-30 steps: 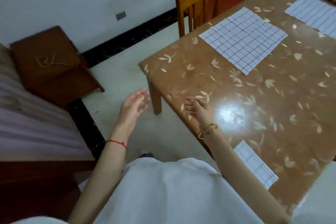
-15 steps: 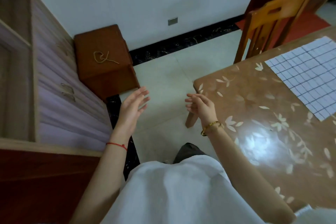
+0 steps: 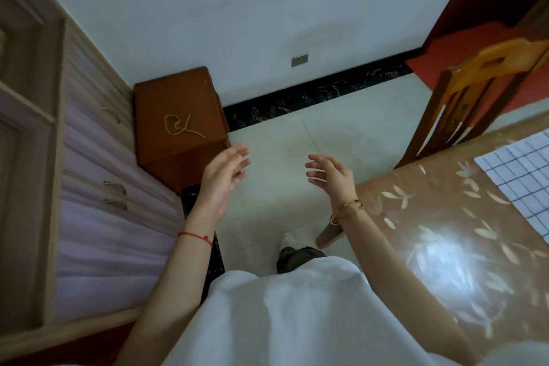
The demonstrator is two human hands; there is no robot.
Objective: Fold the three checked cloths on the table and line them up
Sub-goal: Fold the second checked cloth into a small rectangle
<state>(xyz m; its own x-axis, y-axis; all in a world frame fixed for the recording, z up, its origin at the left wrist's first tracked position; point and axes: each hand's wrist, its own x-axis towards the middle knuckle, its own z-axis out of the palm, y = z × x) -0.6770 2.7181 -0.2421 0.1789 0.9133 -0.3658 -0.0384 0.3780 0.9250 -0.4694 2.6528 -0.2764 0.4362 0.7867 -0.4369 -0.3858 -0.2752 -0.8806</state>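
One white cloth with a dark grid (image 3: 520,178) lies flat on the brown leaf-patterned table (image 3: 445,246) at the right edge of the view, partly cut off. The other cloths are out of view. My left hand (image 3: 222,172) is raised over the floor, fingers apart, holding nothing. My right hand (image 3: 332,172) hangs just off the table's near-left corner, fingers spread and empty. Both hands are well left of the cloth.
A wooden chair (image 3: 475,98) stands at the table's far side. A small brown cabinet (image 3: 178,125) with a yellow cord on top sits against the wall. A wardrobe with drawers (image 3: 98,217) runs along the left. Tiled floor (image 3: 297,142) lies between.
The view has swung left, away from the table. Two cloths have left the frame. My right hand has come off the table edge and now hangs over the floor.
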